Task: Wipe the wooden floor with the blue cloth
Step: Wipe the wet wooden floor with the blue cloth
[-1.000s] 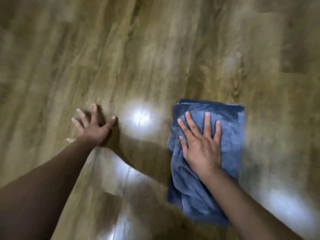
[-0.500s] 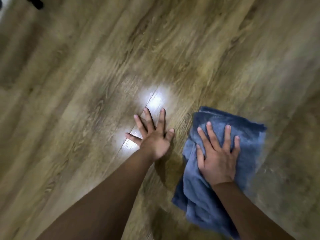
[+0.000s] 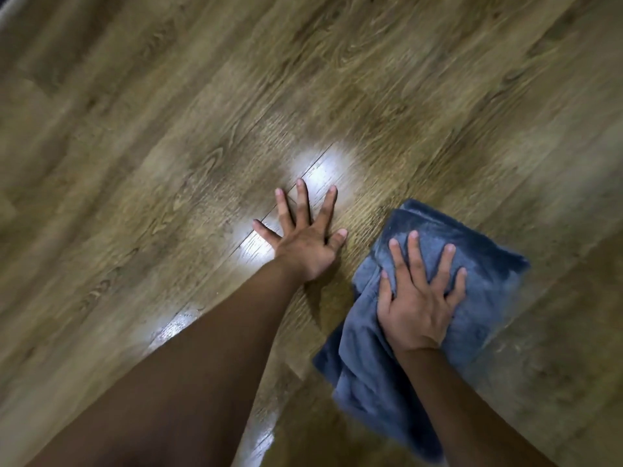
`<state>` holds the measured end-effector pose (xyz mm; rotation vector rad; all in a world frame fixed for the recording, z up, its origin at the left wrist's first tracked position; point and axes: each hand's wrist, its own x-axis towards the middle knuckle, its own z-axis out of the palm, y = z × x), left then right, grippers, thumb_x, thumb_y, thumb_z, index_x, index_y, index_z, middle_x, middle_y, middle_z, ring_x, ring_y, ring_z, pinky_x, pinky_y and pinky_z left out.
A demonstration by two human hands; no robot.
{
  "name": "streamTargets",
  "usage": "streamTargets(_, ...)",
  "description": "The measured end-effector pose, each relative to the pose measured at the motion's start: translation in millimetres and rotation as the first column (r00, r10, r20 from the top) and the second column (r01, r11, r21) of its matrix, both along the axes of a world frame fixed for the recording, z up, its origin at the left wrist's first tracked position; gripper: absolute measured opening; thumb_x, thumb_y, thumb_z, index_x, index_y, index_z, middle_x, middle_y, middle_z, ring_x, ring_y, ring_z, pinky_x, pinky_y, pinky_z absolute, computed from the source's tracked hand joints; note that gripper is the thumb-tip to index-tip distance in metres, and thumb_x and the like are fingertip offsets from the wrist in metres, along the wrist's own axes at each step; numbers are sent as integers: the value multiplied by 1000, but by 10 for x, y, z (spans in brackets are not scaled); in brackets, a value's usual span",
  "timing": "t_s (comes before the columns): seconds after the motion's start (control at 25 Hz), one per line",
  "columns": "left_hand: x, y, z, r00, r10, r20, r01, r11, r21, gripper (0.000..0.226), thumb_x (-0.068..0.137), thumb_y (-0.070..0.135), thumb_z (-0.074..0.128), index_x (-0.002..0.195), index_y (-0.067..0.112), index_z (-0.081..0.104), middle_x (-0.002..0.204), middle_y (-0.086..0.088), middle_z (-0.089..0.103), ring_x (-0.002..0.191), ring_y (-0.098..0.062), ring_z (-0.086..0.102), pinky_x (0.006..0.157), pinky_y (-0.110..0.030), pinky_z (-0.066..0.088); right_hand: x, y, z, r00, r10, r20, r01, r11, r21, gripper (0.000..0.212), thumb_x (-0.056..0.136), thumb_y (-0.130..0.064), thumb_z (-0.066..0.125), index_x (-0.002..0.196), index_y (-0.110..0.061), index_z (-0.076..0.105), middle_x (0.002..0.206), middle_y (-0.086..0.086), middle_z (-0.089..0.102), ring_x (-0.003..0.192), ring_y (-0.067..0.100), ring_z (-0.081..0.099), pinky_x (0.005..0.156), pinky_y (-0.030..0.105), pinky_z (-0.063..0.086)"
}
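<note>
The blue cloth [image 3: 485, 264] lies crumpled and partly folded on the wooden floor [image 3: 168, 146], at the lower right. My right hand [image 3: 418, 298] presses flat on top of it, fingers straight and spread. My left hand [image 3: 306, 241] rests flat on the bare boards just left of the cloth, fingers splayed, holding nothing. A small gap of floor separates my left thumb from the cloth's edge.
Bright glare from a light reflects off the boards around and below my left hand. A pale edge of something shows at the top left corner [image 3: 6, 8]. Brown planks run diagonally all around.
My left hand has come in from the far left to plant itself close beside the cloth. My right hand stays pressed on the cloth, which has shifted slightly across the boards.
</note>
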<state>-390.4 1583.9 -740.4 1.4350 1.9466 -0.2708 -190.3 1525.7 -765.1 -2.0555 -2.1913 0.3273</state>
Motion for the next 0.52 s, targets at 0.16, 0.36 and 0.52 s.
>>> streamTargets(0.16, -6, 38, -17, 998, 30, 51, -27, 998, -53, 72, 96, 69, 34, 142, 66, -22, 152, 13, -49, 135, -25, -53, 90, -74, -32, -3, -8, -24, 1000, -10, 1, 10, 1000, 0, 55, 100, -46, 32, 154, -35, 30, 164, -10, 21, 152, 38, 5, 116, 64, 10)
streamTargets(0.36, -653, -328, 197, 918, 242, 314, -332, 901, 277, 51, 104, 41, 50, 153, 43, 36, 170, 8, 5, 155, -18, 2, 122, -37, -9, -13, -9, -35, 1000, -25, 16, 25, 1000, 6, 52, 101, -47, 32, 153, -36, 33, 164, -13, 20, 152, 37, 6, 117, 63, 8)
streamTargets(0.52, -1944, -1823, 422, 717, 697, -4, -668, 690, 279, 70, 99, 45, 59, 159, 35, 26, 170, -6, -5, 155, -33, -6, 124, -46, 1, -16, -11, -11, 999, -26, 25, 27, 999, -39, 54, 101, -49, 29, 153, -36, 32, 164, -16, 18, 152, 36, 4, 117, 62, 6)
